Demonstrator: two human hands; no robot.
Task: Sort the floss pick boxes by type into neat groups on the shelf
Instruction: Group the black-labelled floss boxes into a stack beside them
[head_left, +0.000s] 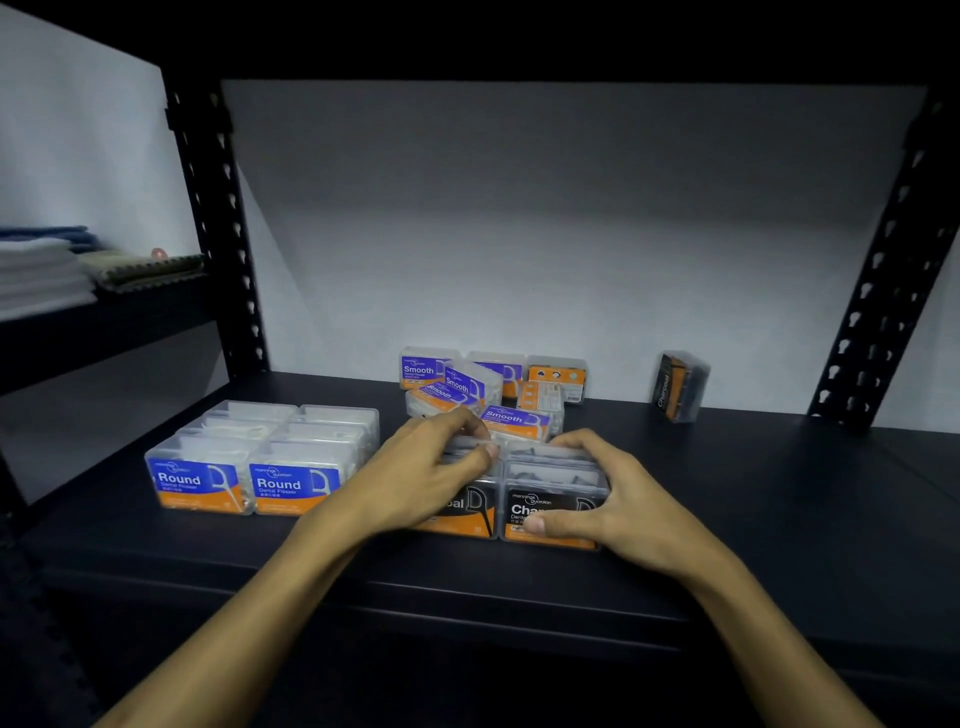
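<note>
On the dark shelf (753, 493), several clear "Round" floss pick boxes (249, 462) stand in neat rows at the left. In the middle, black "Charcoal" boxes (545, 499) stand side by side. My left hand (431, 473) lies over the left Charcoal box, fingers curled on its top. My right hand (602, 493) grips the right Charcoal box, thumb on its front label. Behind them, purple "Smooth" boxes (467, 387) lie in a loose, tilted heap. One Charcoal box (678, 387) stands on end alone at the back right.
Black perforated uprights (223, 218) (883, 270) frame the shelf, with a white wall behind. Folded towels (47, 270) lie on a neighbouring shelf at the left. The shelf's front edge (467, 587) runs below my hands.
</note>
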